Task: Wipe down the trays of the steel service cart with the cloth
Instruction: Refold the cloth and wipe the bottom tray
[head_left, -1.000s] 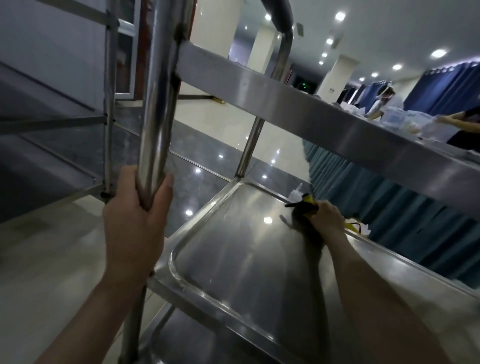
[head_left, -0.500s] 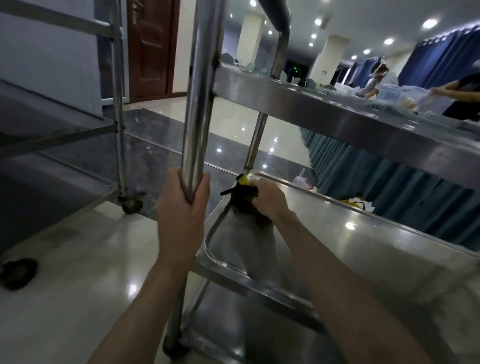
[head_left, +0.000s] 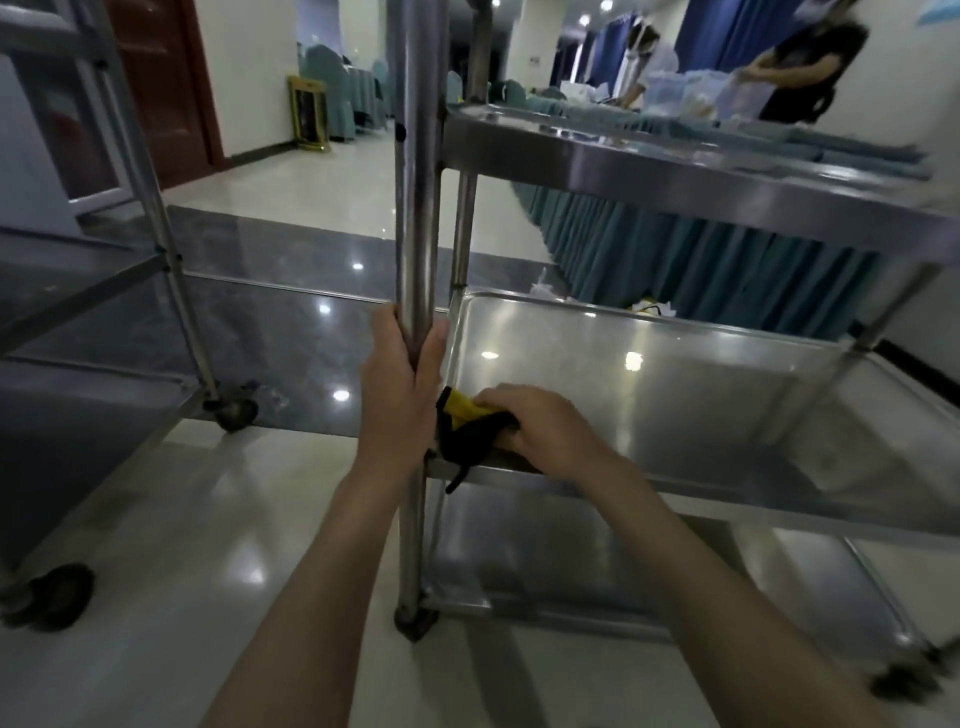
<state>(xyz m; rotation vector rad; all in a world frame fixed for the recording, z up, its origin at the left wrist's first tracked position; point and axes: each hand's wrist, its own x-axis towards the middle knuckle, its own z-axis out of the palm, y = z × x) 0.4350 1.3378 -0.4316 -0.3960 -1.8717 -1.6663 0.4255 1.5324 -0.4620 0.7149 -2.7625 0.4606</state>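
Glossy pale floor tiles (head_left: 156, 519) with a darker grey band run under you, and a long table skirted in blue-green cloth (head_left: 701, 260) stands behind the steel service cart (head_left: 675, 171). Your left hand (head_left: 400, 395) is wrapped round the cart's near upright post (head_left: 415, 208), fingers and thumb curled about the tube just above the level of the middle tray (head_left: 649, 384). Your right hand (head_left: 545, 431) presses a bunched black-and-yellow cloth (head_left: 462, 431) down at the near left corner of that middle tray, right beside the post; the fingers are curled over the cloth, gripping it, and a dark strand of it hangs over the tray's front rim. The top tray (head_left: 727, 156) sits above, the bottom tray (head_left: 571, 566) below, near the floor. A second cart (head_left: 130, 260) on castors stands to your left, well apart. Two people (head_left: 800, 62) work at the far end of the skirted table, though they are too blurred to say what they handle. A dark red door (head_left: 161, 88) shows at the upper left.
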